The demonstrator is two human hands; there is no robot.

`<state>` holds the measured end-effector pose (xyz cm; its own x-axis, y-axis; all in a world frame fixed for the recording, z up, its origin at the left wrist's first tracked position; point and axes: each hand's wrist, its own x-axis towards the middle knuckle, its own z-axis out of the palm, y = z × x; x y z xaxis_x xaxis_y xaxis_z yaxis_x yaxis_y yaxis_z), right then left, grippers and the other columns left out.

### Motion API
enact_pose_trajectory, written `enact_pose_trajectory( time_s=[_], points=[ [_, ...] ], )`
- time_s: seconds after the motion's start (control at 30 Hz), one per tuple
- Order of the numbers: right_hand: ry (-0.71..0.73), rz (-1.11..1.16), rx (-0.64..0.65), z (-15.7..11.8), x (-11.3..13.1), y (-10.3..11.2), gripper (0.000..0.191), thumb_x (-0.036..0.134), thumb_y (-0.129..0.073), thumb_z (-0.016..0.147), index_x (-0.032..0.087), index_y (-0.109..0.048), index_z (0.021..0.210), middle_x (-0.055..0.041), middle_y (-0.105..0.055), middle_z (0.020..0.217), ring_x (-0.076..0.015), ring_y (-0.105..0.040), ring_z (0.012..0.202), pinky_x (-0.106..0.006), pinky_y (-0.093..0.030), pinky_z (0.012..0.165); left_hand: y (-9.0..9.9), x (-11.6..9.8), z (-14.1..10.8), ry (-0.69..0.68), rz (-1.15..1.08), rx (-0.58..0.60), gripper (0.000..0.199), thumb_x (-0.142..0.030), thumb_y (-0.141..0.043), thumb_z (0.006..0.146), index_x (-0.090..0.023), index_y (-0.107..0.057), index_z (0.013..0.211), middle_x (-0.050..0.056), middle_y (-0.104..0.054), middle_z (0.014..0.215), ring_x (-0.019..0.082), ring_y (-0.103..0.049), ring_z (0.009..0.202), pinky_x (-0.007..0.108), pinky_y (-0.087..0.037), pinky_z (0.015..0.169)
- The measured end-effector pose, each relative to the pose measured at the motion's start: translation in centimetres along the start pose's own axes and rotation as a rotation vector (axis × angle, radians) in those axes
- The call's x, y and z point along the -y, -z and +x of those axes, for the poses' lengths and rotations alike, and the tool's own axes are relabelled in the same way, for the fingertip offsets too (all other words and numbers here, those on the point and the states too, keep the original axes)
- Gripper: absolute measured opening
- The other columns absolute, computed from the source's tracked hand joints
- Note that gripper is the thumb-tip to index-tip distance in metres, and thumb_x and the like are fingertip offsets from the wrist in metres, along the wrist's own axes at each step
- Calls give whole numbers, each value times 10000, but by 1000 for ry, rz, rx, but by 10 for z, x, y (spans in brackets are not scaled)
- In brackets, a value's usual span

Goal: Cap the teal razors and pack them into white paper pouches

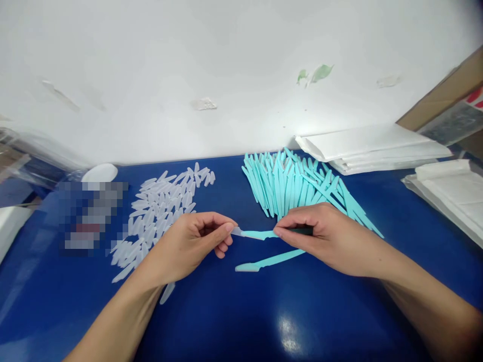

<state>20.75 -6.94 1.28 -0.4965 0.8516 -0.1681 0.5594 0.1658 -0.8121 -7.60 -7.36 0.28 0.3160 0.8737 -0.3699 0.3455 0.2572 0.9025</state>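
Between my hands is a turquoise stick (260, 235), its right part pinched by the thumb and fingers of my right hand (320, 236). My left hand (199, 241) pinches a small translucent cap (237, 231) that meets the stick's left end. Just below, another turquoise stick (277, 259) lies on the blue table, its right end hidden under my right hand. A pile of translucent caps (160, 206) spreads behind and left of my left hand. Many turquoise sticks (289, 183) are heaped behind my right hand.
White packets (373, 148) are stacked at the back right, with more white packaging (449, 191) at the right edge. A white round object (100, 173) sits at the back left beside a blurred item. One loose cap (167, 292) lies near my left forearm. A white wall (241, 60) rises behind.
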Motion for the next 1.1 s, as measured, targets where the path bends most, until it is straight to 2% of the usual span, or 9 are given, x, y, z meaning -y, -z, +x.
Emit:
enact_pose_trajectory(
  time_s=[0.17, 0.23, 0.4, 0.5, 0.6, 0.7, 0.87, 0.97, 1.1],
  points=[
    [8, -23, 23, 2, 0, -4, 269, 375, -652, 1007, 213, -760, 821, 57, -593, 666, -92, -466, 622, -253, -337, 572, -24, 4, 1, 10, -114, 59, 321, -515, -730, 980, -201, -797, 995, 4, -751, 786, 110, -665, 655, 223, -578, 653],
    [14, -32, 29, 3, -1, -6, 259, 372, -659, 1007, 218, -765, 828, 62, -583, 654, -91, -453, 612, -256, -330, 568, -29, 5, -1, 6, -67, 83, 316, -511, -695, 1003, -213, -801, 1011, 7, -763, 812, 120, -669, 681, 232, -569, 665],
    [33, -96, 76, 3, -6, -12, 268, 397, -602, 1045, 230, -791, 954, 40, -676, 732, -106, -533, 636, -267, -368, 592, -20, 2, -5, -183, 335, 50, 191, -405, -688, 1015, -291, -834, 1063, -15, -780, 911, 133, -643, 747, 238, -477, 645],
    [106, -189, 102, 2, -8, -14, 209, 316, -625, 1033, 205, -789, 968, 5, -718, 841, -122, -613, 722, -269, -411, 651, -15, 2, -6, -213, 484, 98, 184, -372, -667, 1027, -303, -837, 1016, -29, -763, 889, 118, -617, 693, 249, -435, 615],
    [144, -296, 114, -1, -8, -15, 201, 234, -615, 1034, 191, -808, 993, -31, -729, 940, -145, -659, 791, -284, -455, 703, -16, 3, -6, -255, 560, 111, 210, -337, -643, 1042, -272, -829, 969, -8, -759, 929, 136, -656, 765, 267, -452, 673],
    [173, -404, 105, -6, -7, -16, 227, 203, -596, 1042, 187, -821, 1067, -58, -729, 980, -182, -690, 844, -315, -495, 743, -20, 6, -6, -339, 631, 100, 210, -297, -614, 1061, -252, -811, 1005, 13, -757, 989, 167, -681, 877, 292, -470, 753],
    [261, -519, 57, -12, -6, -18, 264, 163, -567, 1043, 168, -826, 1094, -91, -736, 1008, -231, -713, 908, -367, -545, 791, -21, 10, -8, -480, 754, 115, 220, -256, -568, 1085, -204, -780, 1061, 50, -742, 1028, 200, -674, 912, 333, -480, 790],
    [259, -550, 81, -14, -5, -18, 273, 152, -557, 1039, 174, -829, 1057, -94, -728, 1027, -238, -714, 901, -389, -565, 792, -19, 9, -9, -498, 794, 118, 235, -252, -555, 1090, -197, -784, 1093, 59, -740, 1047, 207, -682, 912, 336, -485, 783],
    [231, -567, 118, -16, -2, -16, 192, 177, -652, 996, 191, -813, 1100, -80, -711, 1059, -243, -713, 916, -396, -570, 784, -18, 7, -11, -474, 791, 135, 228, -323, -700, 1021, -234, -776, 1217, 51, -730, 1119, 217, -696, 942, 331, -493, 778]
  ],
)
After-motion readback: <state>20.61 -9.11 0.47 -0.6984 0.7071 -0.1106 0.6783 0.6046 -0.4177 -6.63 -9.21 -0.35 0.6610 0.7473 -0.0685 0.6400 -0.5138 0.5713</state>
